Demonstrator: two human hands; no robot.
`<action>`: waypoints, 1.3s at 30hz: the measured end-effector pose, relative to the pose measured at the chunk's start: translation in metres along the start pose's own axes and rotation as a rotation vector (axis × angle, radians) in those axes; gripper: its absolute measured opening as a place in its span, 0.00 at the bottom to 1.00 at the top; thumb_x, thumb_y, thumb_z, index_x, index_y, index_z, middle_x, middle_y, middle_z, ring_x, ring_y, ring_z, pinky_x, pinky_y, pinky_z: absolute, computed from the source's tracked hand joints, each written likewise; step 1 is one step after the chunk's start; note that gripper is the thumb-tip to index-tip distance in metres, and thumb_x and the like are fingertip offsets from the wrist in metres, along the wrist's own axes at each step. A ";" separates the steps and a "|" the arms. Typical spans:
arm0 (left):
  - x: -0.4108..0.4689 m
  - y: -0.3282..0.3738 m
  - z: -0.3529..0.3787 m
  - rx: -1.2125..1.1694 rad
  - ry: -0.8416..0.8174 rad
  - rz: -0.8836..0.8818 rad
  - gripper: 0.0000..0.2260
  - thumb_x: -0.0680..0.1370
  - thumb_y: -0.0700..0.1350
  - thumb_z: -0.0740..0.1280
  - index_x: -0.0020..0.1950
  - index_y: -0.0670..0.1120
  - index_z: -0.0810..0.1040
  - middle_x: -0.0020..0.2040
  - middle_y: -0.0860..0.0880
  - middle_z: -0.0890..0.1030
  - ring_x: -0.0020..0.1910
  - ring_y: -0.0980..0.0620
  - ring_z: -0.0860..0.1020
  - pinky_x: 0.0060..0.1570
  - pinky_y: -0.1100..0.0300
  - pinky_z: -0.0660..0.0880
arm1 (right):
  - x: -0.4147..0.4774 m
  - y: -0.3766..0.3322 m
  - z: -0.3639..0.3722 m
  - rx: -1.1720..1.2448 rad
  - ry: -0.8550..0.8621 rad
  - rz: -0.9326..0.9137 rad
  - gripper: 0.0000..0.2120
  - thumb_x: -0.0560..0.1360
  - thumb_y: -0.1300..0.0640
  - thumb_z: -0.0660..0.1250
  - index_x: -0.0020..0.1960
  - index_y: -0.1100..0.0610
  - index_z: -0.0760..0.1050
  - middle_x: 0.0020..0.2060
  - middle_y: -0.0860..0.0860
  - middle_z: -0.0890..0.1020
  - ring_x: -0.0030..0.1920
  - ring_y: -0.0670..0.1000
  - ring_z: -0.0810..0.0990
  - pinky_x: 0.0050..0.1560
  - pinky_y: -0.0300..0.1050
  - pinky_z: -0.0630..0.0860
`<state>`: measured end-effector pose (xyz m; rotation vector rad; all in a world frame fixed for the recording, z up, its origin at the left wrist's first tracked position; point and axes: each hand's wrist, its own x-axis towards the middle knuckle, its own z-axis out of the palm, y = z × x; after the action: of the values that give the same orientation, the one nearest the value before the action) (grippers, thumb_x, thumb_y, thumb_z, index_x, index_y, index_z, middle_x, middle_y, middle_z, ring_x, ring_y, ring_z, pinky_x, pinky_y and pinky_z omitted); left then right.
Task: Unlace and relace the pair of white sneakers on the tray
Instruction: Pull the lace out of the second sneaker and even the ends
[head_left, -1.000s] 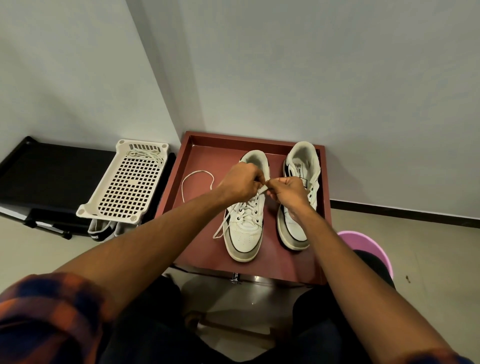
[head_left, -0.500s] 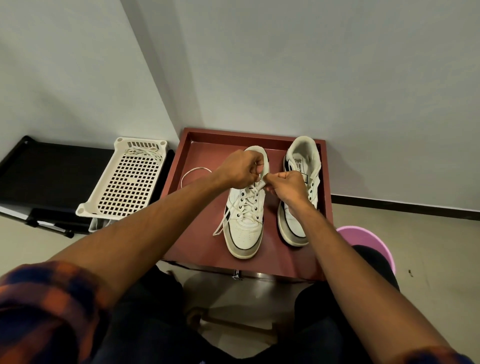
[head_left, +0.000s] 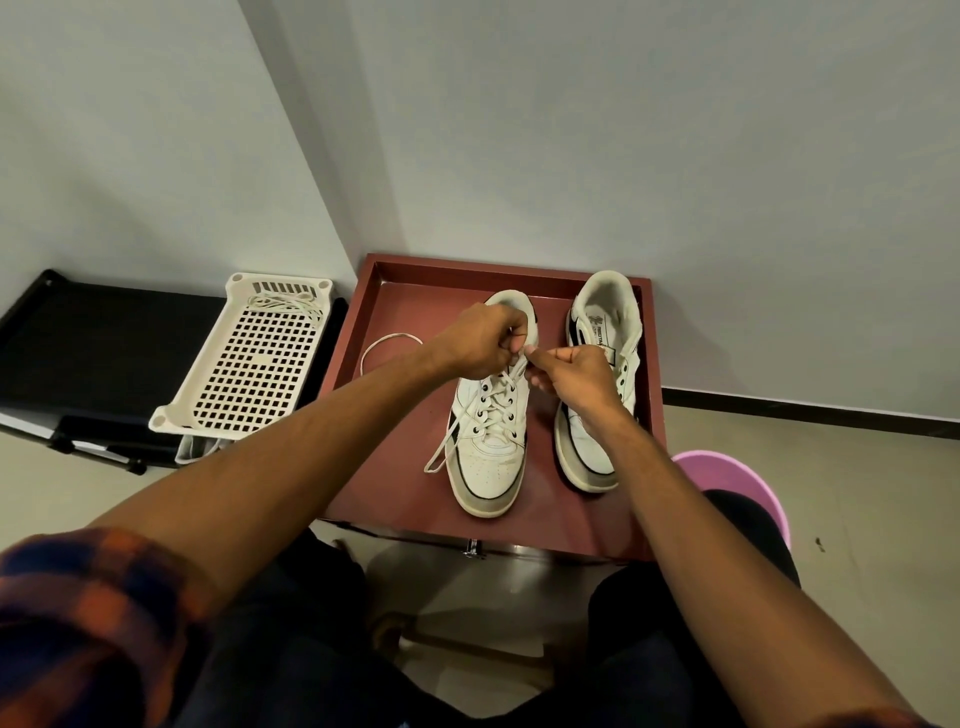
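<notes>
Two white sneakers stand side by side on a reddish-brown tray (head_left: 400, 483), toes towards me. The left sneaker (head_left: 488, 457) has a white lace (head_left: 496, 402) threaded through most of its eyelets; one loose end trails off its left side onto the tray. The right sneaker (head_left: 605, 332) has no lace in its eyelets. My left hand (head_left: 480, 343) and my right hand (head_left: 571, 376) meet over the top eyelets of the left sneaker, both pinching the lace there. The lace's other end loops (head_left: 387, 345) behind my left forearm.
A white perforated plastic basket (head_left: 249, 374) with another lace in it lies left of the tray on a black rack (head_left: 104, 343). A pink tub (head_left: 748, 478) sits on the floor at the right. The tray stands in a wall corner; my knees are below it.
My view has tilted a little, so the tray sits higher in the picture. Both hands stay at the left sneaker's top eyelets, with the fingers shifted slightly on the lace.
</notes>
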<state>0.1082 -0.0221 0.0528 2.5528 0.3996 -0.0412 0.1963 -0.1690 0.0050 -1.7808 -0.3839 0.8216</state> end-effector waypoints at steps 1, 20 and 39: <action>-0.001 -0.001 0.000 -0.018 -0.007 -0.006 0.10 0.71 0.33 0.66 0.39 0.49 0.73 0.36 0.54 0.78 0.37 0.51 0.77 0.39 0.59 0.72 | -0.001 0.002 -0.001 0.034 0.003 0.001 0.13 0.77 0.54 0.74 0.38 0.61 0.85 0.37 0.62 0.86 0.36 0.53 0.80 0.43 0.44 0.76; 0.007 0.013 0.006 -0.182 0.080 -0.316 0.08 0.71 0.44 0.71 0.50 0.50 0.81 0.44 0.52 0.82 0.44 0.52 0.81 0.44 0.60 0.76 | -0.002 0.003 -0.005 -0.341 -0.051 -0.206 0.08 0.76 0.62 0.71 0.40 0.51 0.81 0.32 0.46 0.83 0.31 0.42 0.77 0.38 0.37 0.73; 0.017 0.012 -0.003 -0.303 -0.004 -0.513 0.06 0.70 0.38 0.76 0.46 0.39 0.86 0.42 0.44 0.86 0.34 0.52 0.81 0.44 0.56 0.82 | 0.058 -0.072 -0.122 -0.391 0.515 0.037 0.14 0.70 0.50 0.68 0.51 0.58 0.81 0.46 0.55 0.86 0.48 0.57 0.85 0.55 0.47 0.80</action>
<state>0.1283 -0.0255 0.0597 2.0964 0.9707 -0.1610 0.3314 -0.1920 0.0732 -2.2847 -0.1747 0.2959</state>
